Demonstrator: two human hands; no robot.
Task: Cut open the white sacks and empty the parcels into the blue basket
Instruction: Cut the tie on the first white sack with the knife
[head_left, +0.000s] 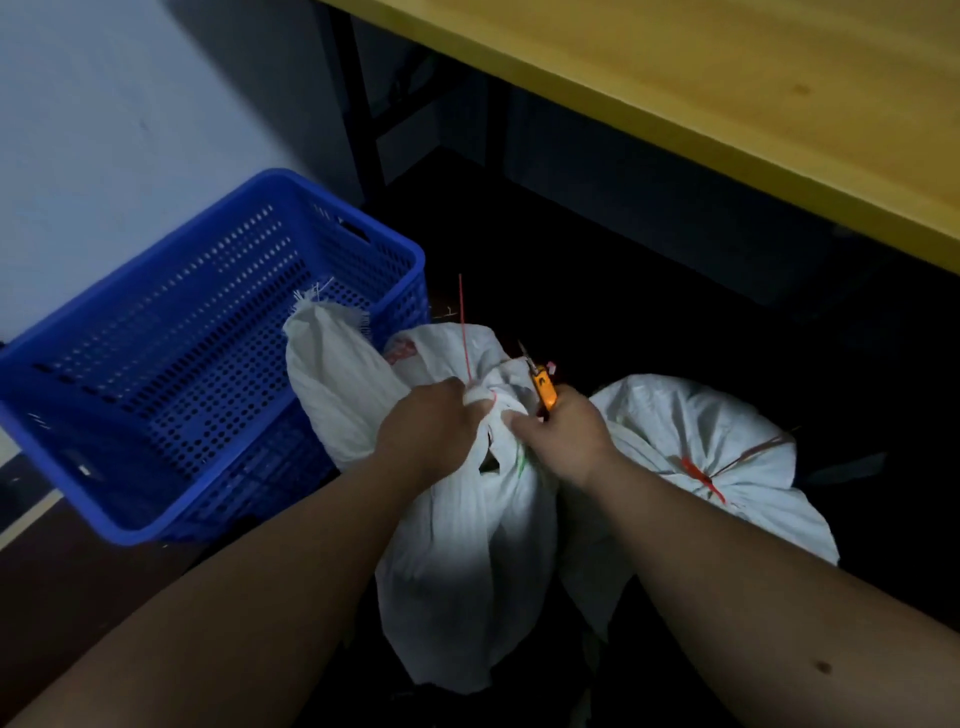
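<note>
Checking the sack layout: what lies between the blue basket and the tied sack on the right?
Head view: the middle white sack, its neck gripped by the left hand.

Yellow wooden tabletop (727, 104) on dark legs (363, 135), pale wall (104, 130), perhaps dark flooring beneath

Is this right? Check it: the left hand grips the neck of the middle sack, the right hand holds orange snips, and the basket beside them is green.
One thing is wrong: the basket is blue, not green. The head view shows it. The rest stands: the left hand grips the neck of the middle sack, and the right hand holds the orange snips.
</note>
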